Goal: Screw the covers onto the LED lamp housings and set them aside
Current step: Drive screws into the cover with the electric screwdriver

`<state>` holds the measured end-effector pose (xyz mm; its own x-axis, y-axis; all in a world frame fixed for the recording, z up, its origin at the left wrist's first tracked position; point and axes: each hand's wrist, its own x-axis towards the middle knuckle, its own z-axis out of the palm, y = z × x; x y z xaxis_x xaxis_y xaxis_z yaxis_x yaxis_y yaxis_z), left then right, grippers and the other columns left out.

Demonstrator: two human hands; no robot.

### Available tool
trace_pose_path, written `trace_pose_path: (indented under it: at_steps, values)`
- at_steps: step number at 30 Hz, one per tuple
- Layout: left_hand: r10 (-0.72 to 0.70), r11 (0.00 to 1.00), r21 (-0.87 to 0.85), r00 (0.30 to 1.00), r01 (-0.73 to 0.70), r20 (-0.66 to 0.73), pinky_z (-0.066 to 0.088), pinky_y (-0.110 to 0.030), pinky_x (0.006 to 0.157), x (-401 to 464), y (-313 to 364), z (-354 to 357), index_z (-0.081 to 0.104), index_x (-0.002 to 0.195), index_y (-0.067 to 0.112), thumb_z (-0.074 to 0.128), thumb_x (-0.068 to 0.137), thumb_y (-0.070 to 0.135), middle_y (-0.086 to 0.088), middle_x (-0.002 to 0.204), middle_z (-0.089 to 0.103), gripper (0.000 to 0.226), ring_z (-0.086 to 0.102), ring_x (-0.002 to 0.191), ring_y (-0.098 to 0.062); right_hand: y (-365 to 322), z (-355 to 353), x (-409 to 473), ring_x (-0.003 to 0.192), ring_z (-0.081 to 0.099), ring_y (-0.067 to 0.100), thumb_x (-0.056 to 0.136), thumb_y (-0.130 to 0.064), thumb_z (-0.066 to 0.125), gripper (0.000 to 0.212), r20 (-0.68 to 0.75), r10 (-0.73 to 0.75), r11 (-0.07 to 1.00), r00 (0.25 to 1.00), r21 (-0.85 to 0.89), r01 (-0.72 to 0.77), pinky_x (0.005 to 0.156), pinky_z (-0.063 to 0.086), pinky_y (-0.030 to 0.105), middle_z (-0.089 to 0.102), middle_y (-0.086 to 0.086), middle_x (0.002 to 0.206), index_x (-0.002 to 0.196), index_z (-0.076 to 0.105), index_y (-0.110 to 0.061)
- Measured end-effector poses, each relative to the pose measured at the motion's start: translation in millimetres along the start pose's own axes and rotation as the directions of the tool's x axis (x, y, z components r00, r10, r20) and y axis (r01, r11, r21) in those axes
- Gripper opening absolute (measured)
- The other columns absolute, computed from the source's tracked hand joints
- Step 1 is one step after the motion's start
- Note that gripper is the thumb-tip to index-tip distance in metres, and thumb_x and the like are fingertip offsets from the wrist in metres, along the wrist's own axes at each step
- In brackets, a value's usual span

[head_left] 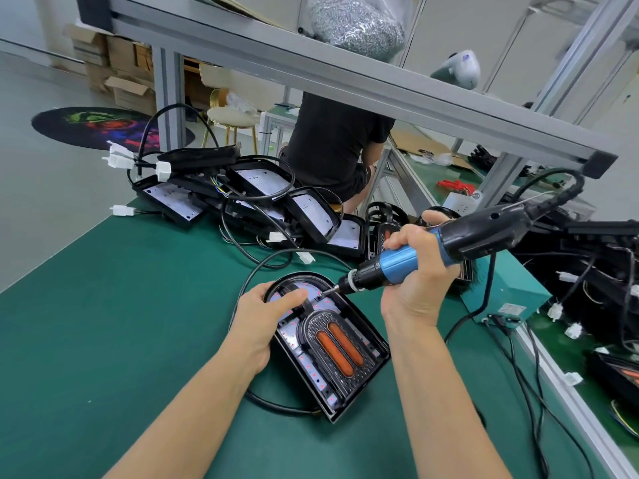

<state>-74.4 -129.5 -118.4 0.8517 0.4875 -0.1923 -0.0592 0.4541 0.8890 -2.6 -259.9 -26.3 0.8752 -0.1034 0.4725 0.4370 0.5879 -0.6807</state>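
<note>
On the green bench mat (121, 323) lies one LED lamp housing (366, 371), flat and angled, its rounded end pointing away from the person; a black cover (311, 335) with two orange lenses sits inside it over the white board dotted with red LEDs. The left hand (262, 319) grips the housing's far left rim, thumb pressed on the cover's upper arm, fingers curled round the edge. The right hand (416, 271) is wrapped round the blue barrel of an electric screwdriver (449, 243), whose bit tip touches the cover near the housing's rounded top — whether a screw sits under it is too small to tell. The driver's black cord (553, 188) arcs up and right toward the aluminium frame (345, 74) overhead. Behind the work, a heap of open housings (242, 198) with black cables and white connectors crowds the mat's far edge; one cable (269, 261) loops just beside the housing in hand. To the right stands a teal power box (508, 292), with more black lamp parts (594, 257) piled beyond. A seated person in black (332, 146) is at the next bench — back turned.
</note>
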Motion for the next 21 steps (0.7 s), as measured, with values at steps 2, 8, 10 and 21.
trace_pose_path:
  at_steps: [2, 8, 10, 21]
  values:
    - [-0.005, 1.000, -0.006, 1.000, 0.005, -0.004, 0.055, -0.043, 0.083, -0.7, 0.2, -0.1, 0.068, 0.097, 0.004, 0.075, 0.075, 0.003, -0.014, 0.093, 0.073, 0.024, 0.069, 0.084, -0.031, -0.3, -0.8, -0.1, 0.053, 0.050, 0.017, 0.072, -0.001, 0.056, 0.023, 0.009, -0.001, 1.000, 1.000, -0.006, 0.001, 0.065, 0.043, 0.030, 0.053, -0.003, 0.054, 0.089, 0.055, -0.015]
    - [-0.008, 1.000, -0.009, 1.000, 0.008, -0.006, 0.055, -0.044, 0.084, -0.7, 1.0, 0.9, 0.067, 0.100, 0.002, 0.074, 0.075, 0.002, -0.016, 0.095, 0.073, 0.026, 0.069, 0.085, -0.032, -1.5, -2.1, -0.5, 0.055, 0.049, 0.019, 0.072, -0.001, 0.056, 0.023, 0.013, 0.007, 1.000, 1.000, -0.021, -0.007, 0.071, 0.041, 0.035, 0.053, -0.004, 0.053, 0.089, 0.055, -0.016]
    - [-0.008, 1.000, -0.008, 1.000, 0.008, -0.007, 0.055, -0.044, 0.084, -0.5, 0.8, 1.3, 0.067, 0.101, 0.002, 0.074, 0.075, 0.002, -0.016, 0.095, 0.073, 0.026, 0.069, 0.085, -0.032, -2.0, -2.0, -0.5, 0.055, 0.049, 0.019, 0.072, -0.001, 0.056, 0.023, 0.009, 0.009, 1.000, 1.000, -0.024, -0.009, 0.068, 0.042, 0.033, 0.053, -0.003, 0.053, 0.089, 0.055, -0.016]
    - [-0.006, 1.000, -0.013, 1.000, 0.006, -0.003, 0.055, -0.043, 0.082, -1.1, 0.6, 1.4, 0.066, 0.099, 0.003, 0.074, 0.075, 0.002, -0.015, 0.094, 0.073, 0.026, 0.069, 0.083, -0.031, -0.8, 1.6, -2.5, 0.057, 0.048, 0.019, 0.072, 0.000, 0.056, 0.022, 0.027, 0.017, 0.999, 1.000, -0.038, -0.015, 0.064, 0.042, 0.032, 0.053, -0.002, 0.054, 0.087, 0.056, -0.016]
